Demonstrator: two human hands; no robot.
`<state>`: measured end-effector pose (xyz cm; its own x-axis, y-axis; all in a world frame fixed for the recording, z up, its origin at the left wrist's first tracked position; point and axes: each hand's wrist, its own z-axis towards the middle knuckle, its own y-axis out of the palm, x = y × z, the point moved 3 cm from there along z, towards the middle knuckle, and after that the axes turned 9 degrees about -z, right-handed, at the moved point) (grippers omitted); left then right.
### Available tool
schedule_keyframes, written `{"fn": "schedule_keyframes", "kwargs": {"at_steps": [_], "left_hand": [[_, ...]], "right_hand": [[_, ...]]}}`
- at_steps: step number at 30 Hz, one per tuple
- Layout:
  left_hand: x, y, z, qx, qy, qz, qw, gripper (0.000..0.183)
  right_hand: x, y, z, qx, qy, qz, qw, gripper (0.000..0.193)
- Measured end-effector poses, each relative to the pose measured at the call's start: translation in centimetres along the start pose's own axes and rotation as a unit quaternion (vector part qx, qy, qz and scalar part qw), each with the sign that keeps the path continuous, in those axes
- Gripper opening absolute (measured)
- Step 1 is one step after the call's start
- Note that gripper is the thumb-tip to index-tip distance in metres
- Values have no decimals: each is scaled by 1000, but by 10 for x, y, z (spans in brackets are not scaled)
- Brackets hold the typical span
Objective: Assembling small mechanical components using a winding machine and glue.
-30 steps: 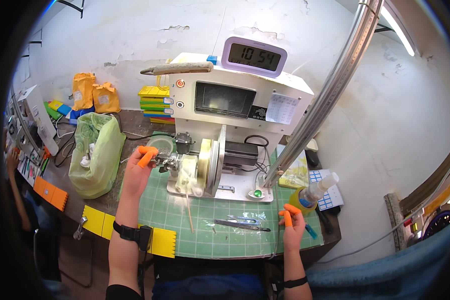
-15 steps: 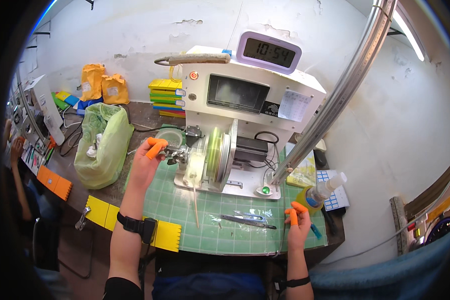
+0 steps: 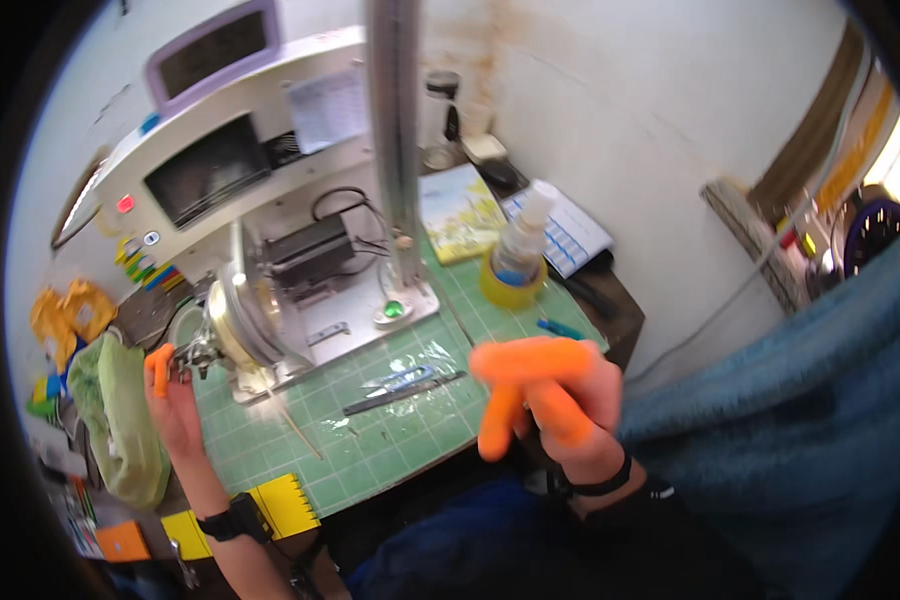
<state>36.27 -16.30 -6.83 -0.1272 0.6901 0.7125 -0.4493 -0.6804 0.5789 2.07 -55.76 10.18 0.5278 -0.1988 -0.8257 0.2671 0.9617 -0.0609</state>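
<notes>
My left hand (image 3: 175,408), with orange finger cots, is closed at the small metal fixture (image 3: 198,354) on the left side of a white machine (image 3: 315,350). Its fingertips partly hide the contact. Beside the fixture stands a large round wheel (image 3: 245,318), from which a thin wooden stick (image 3: 295,428) slants down over the mat. My right hand (image 3: 582,405), also in orange finger cots, is raised close to the camera above the mat's right edge. Its fingers are bent and smeared by motion; nothing is plainly seen in them.
On the green cutting mat (image 3: 365,450) lie dark tweezers (image 3: 400,393) and a blue-handled tool (image 3: 408,378). A clear bottle in a yellow holder (image 3: 512,285) stands at the right. A metal post (image 3: 394,130) rises before the machine. At left are a green bag (image 3: 120,420) and yellow strips (image 3: 288,507).
The view has swung to the right. My right hand has risen from beside the bottle toward the camera. My left hand stays at the metal fixture.
</notes>
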Motion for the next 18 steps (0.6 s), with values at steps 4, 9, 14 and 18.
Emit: {"fn": "schedule_keyframes", "kwargs": {"at_steps": [4, 9, 14, 18], "left_hand": [[-12, -15, 12, -37, -25, -19, 999, 40], [-7, -16, 12, -116, -47, 2, 992, 36], [2, -1, 9, -91, -39, -8, 995, 35], [10, -6, 9, -88, -49, -20, 995, 33]], "right_hand": [[-35, 6, 17, -16, -310, 109, 944, 21], [-40, -3, 6, -50, -279, 169, 944, 26], [-41, -6, -4, -131, -229, 264, 928, 33], [-31, -8, 4, -161, -209, 313, 912, 35]]}}
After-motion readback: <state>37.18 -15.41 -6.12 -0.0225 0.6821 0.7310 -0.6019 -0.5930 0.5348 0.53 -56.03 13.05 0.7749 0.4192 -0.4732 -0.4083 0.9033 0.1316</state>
